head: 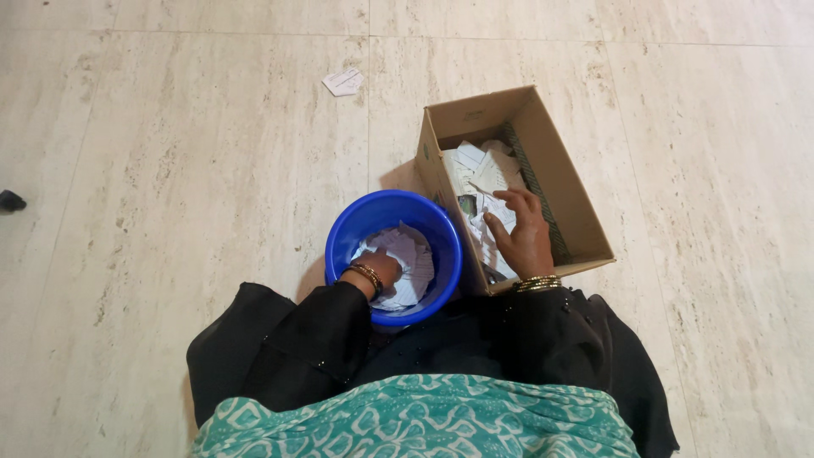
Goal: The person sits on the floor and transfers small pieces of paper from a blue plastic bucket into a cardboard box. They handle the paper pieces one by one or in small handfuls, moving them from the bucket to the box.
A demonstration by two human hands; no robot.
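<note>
the left hand (383, 265) is down inside the blue bucket (341, 233), resting on the torn white papers (405, 254) there; its fingers are buried, so i cannot tell if they grip anything. the right hand (519, 233) lies in the cardboard box (566, 182) just beside the bucket, fingers (513, 198) spread apart over a heap of paper slips (479, 161) (possibly touching one). a loose scrap (343, 81) lies well apart on the tiled floor (170, 170).
</note>
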